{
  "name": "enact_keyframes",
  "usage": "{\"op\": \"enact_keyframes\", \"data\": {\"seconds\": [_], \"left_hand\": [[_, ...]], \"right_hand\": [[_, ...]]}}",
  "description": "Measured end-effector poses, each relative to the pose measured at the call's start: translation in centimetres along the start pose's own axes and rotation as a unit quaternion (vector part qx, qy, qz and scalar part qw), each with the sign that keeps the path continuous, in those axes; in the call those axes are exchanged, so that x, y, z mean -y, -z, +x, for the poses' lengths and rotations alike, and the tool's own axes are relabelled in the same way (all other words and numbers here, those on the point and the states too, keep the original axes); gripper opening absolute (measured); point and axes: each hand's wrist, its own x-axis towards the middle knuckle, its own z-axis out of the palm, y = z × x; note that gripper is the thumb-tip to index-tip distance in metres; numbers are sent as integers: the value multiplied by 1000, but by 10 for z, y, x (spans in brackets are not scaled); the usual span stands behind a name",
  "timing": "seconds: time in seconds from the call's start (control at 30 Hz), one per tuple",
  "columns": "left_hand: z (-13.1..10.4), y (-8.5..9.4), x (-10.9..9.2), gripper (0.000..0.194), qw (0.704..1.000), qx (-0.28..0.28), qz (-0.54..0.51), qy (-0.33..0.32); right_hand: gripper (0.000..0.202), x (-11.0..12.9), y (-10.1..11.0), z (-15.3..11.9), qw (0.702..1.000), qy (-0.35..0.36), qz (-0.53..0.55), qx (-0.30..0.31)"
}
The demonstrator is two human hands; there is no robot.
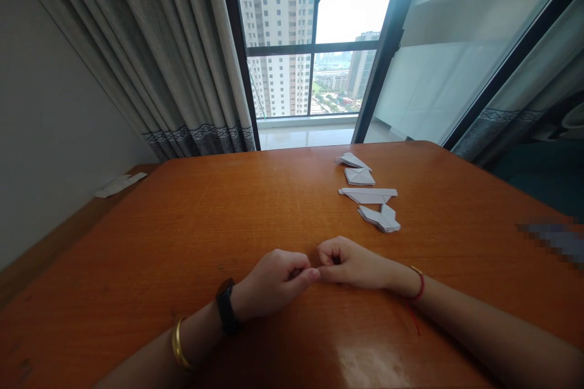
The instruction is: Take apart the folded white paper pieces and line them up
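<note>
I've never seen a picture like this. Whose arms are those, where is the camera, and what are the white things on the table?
There is no machine here: the single picture comes from a camera worn on a person's head, looking forward and down. The left hand, with a black watch and gold bangle on its wrist, and the right hand, with a red string, rest curled on an orange-brown wooden table, fingertips meeting. Anything pinched between them is too small to see. Beyond the right hand lie four folded white paper pieces in a row. Behind are curtains and a window.
</note>
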Motion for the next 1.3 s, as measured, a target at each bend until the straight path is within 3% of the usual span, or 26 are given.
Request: {"op": "enact_keyframes", "data": {"seconds": [1.3], "left_hand": [[0,2,-3,37,1000,8,4,1]], "right_hand": [[41,0,0,1,1000,1,-11,5]]}}
